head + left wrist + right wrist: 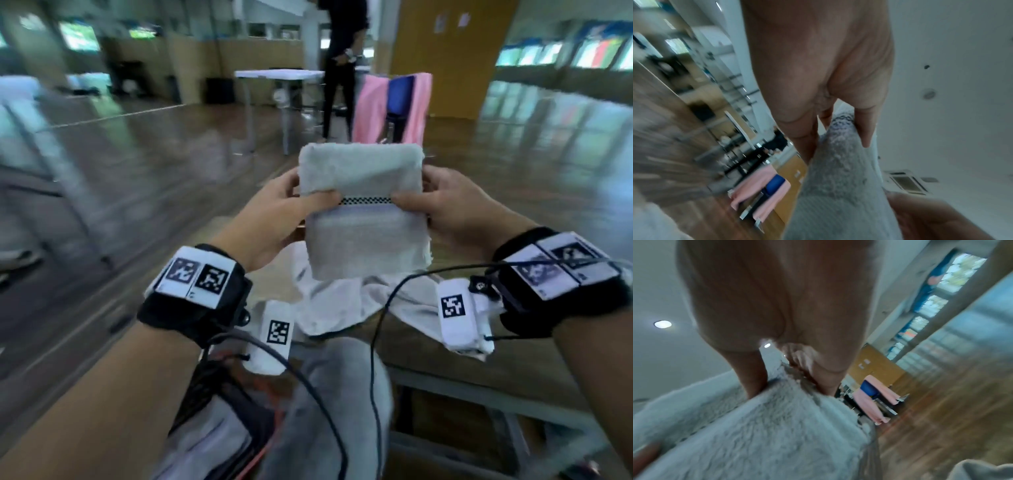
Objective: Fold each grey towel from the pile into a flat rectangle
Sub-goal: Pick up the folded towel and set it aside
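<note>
Both wrists, banded with black straps [195, 308] bearing coded tags, were raised before the camera. Between them a folded grey towel [363, 212] was held in the air, pinched at its left edge by the left hand [274, 219] and at its right edge by the right hand [455, 212], thumbs pressed beside its checkered band [365, 200]. Below the fingers, a loose pile [342, 301] of pale cloth lay on a table [479, 370].

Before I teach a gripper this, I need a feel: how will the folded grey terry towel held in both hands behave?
The folded grey terry towel is probably soft and floppy: it dents under the left hand and right hand. Its fluffy pile likely resists slipping. It seems light, since thumb-and-finger pinches at the sides hold it up.
</note>
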Motion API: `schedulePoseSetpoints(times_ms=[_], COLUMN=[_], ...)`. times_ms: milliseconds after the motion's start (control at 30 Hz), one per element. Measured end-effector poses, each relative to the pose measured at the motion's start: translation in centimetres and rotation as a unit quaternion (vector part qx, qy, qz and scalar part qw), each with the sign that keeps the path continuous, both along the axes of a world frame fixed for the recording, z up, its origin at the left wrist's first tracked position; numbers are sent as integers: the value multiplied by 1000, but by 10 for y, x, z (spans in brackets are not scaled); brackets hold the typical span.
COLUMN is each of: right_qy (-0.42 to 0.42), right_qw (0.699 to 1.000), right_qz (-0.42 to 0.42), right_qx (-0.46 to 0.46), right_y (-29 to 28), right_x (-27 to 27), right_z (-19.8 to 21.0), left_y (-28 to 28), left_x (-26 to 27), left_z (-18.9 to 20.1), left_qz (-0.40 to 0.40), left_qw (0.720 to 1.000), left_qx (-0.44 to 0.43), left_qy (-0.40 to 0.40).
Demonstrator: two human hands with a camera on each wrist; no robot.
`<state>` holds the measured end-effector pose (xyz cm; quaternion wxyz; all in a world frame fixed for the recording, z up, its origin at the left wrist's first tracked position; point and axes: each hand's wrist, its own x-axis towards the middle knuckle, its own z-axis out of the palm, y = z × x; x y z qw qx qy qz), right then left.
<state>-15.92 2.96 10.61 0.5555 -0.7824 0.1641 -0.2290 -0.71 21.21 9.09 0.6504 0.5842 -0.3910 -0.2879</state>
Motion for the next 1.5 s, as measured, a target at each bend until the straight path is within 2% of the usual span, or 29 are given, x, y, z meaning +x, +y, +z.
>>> schedulePoseSetpoints(times_ms=[67, 167, 267, 333, 433, 500, 600, 700, 767, 833, 933, 1033, 1233, 1400, 1500], right_qy=[53, 141, 216, 257, 344, 414, 495, 491, 485, 489, 468, 476, 533, 524, 514], right_qw=[996, 975, 943, 923, 896, 871, 831, 835, 832, 824, 829, 823, 789, 798, 805], right_qz=[53, 118, 184, 232, 254, 242, 234, 220, 237, 269, 303, 310, 304, 298, 297], right_qx=[-55, -122, -172, -166, -121, -107, -101, -113, -124, -96, -35, -26, -26, -15, -20], right_y=[40, 108, 170, 200, 231, 245, 268, 288, 296, 299, 298, 294, 273, 271, 273], right_x=[51, 123, 185, 216, 243, 251, 252, 244, 236, 230, 233, 231, 214, 212, 211], right_z=[0, -25, -81, -136, -230, -289, -353, -401, -425, -442, -456, -462, -470, -472, -470], left_y=[61, 143, 205, 234, 263, 276, 287, 289, 290, 291, 298, 303, 299, 294, 294], left_x=[28, 61, 90, 103, 111, 108, 97, 87, 85, 86, 91, 98, 104, 104, 102], left_z=[-18, -66, -136, -192, -272, -321, -382, -424, -442, -457, -476, -489, -496, -491, -486], left_qz=[55, 150, 235, 300, 377, 386, 369, 371, 391, 417, 456, 455, 422, 439, 421], left_qw=[998, 987, 965, 938, 890, 870, 853, 829, 810, 786, 735, 707, 694, 669, 669], left_qx=[3, 20, 44, 87, 173, 228, 292, 351, 364, 389, 433, 480, 531, 554, 570], left_qy=[25, 61, 112, 150, 189, 206, 226, 227, 241, 239, 253, 251, 242, 229, 225])
